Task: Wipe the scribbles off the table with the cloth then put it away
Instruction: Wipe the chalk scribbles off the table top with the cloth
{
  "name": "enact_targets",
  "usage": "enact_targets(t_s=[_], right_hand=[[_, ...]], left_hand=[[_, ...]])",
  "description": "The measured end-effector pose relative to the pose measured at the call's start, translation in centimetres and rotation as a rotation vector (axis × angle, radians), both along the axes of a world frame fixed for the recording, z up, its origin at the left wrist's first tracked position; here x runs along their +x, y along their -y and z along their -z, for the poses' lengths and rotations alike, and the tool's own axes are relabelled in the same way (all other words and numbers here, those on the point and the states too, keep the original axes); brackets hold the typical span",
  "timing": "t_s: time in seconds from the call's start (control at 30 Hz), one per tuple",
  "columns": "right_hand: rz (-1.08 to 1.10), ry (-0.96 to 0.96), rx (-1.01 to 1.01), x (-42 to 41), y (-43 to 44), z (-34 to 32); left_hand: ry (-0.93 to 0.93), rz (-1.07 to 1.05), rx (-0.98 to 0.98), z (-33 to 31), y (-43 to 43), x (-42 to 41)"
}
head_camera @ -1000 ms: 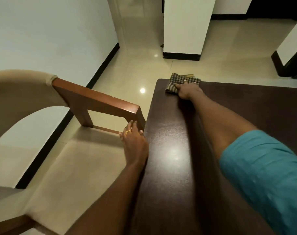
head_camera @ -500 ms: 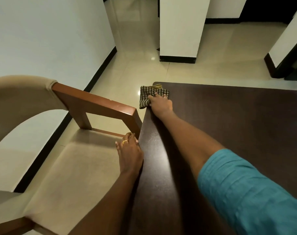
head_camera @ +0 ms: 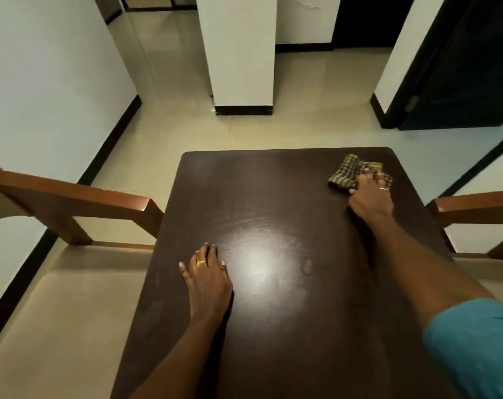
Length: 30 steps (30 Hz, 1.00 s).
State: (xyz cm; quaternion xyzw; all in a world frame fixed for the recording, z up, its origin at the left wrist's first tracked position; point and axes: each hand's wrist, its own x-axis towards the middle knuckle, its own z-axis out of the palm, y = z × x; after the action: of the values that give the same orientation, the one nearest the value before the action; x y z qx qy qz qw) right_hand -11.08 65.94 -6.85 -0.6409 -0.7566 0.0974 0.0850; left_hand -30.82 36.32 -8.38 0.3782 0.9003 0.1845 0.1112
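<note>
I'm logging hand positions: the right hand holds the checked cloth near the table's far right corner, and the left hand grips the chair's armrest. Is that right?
Not quite. The head view shows the left hand flat on the table, not gripping the armrest. The rest holds: right hand on checked cloth, far right corner.

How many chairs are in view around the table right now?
2. One chair stands at the table's left side, near the left hand. The other chair is at the right side, past the right hand on the cloth; only its armrest shows. Others may be out of frame.
</note>
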Motion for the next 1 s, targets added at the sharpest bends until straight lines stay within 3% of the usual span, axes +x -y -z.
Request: enact_targets(t_s=[0.07, 0.2, 0.47, 0.7, 1.0], right_hand=[[0.139, -0.014, -0.042, 4.0, -0.6, -0.7], [0.198, 0.040, -0.047, 7.1, -0.7, -0.8], [0.205, 0.040, -0.088, 2.5, 2.5, 0.0], [-0.069, 0.034, -0.109, -10.0, 9.6, 0.1], [-0.608, 0.135, -0.246, -25.4, 20.5, -0.8]], left_hand=[[-0.009, 0.017, -0.012, 0.2, -0.1, 1.4], [-0.028, 0.010, -0.003, 0.6, 0.0, 1.9], [0.014, -0.032, 0.056, 0.8, -0.3, 1.9], [0.220, -0.093, 0.175, -0.6, 1.2, 0.6], [0.127, -0.224, 0.032, 0.4, 8.3, -4.6]])
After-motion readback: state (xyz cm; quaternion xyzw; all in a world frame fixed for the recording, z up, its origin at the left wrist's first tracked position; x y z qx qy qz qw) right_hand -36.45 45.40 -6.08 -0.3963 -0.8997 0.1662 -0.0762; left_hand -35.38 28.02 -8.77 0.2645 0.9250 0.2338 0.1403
